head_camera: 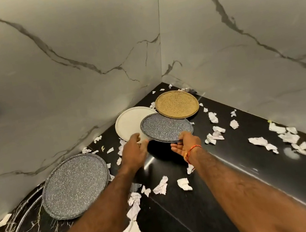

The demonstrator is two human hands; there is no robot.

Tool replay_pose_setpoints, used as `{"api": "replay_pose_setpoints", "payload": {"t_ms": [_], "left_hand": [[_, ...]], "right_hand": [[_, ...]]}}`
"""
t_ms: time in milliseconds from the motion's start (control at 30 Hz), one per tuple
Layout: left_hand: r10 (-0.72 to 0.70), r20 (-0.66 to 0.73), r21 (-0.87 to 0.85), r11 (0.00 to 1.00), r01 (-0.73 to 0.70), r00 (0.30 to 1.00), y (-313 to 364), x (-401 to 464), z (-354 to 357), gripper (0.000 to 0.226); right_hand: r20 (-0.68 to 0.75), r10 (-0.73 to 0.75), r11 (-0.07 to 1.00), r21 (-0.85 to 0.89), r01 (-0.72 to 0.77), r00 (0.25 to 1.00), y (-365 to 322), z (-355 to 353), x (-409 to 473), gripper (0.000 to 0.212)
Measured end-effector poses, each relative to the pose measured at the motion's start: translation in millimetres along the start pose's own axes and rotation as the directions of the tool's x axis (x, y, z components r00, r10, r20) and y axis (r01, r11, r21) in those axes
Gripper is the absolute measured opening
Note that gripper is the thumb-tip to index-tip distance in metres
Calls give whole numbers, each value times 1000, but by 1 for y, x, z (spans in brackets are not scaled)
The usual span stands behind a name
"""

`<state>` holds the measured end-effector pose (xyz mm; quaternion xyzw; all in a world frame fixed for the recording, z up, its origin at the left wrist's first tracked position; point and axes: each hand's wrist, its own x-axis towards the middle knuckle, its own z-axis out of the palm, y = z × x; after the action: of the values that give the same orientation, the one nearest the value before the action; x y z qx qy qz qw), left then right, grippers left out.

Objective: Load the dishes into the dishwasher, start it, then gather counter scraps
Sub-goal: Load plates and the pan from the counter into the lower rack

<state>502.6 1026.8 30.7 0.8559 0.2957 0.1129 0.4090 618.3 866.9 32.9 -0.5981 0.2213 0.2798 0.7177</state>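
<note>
A grey speckled plate (167, 126) is tilted up off the black counter (234, 155) in the corner. The right hand (185, 144) grips its near edge from below. The left hand (134, 153) pinches the white plate (129, 122) beside it. A gold plate (176, 104) lies behind; another grey plate (75, 185) sits left; paper scraps (213, 117) lie scattered around.

We reach both bare forearms forward, side by side. Our left hand (133, 152) is turned back-up, its fingers (141, 140) curled at the tips in a pinch. Our right hand (185, 143) lies palm-up, thumb over the top, fingers hidden underneath. A red-orange thread bracelet (190, 151) circles the right wrist.
</note>
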Motion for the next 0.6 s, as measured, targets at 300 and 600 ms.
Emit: {"api": "replay_pose_setpoints", "payload": {"t_ms": [300, 600], "left_hand": [[-239, 260, -593, 725, 350, 936, -3, -54, 0, 36], [-63, 375, -577, 765, 286, 925, 42, -158, 35, 29]], "right_hand": [[-22, -85, 974, -213, 79, 996, 40, -109, -107, 9], [-73, -271, 909, -348, 230, 960, 75, -231, -179, 10]]}}
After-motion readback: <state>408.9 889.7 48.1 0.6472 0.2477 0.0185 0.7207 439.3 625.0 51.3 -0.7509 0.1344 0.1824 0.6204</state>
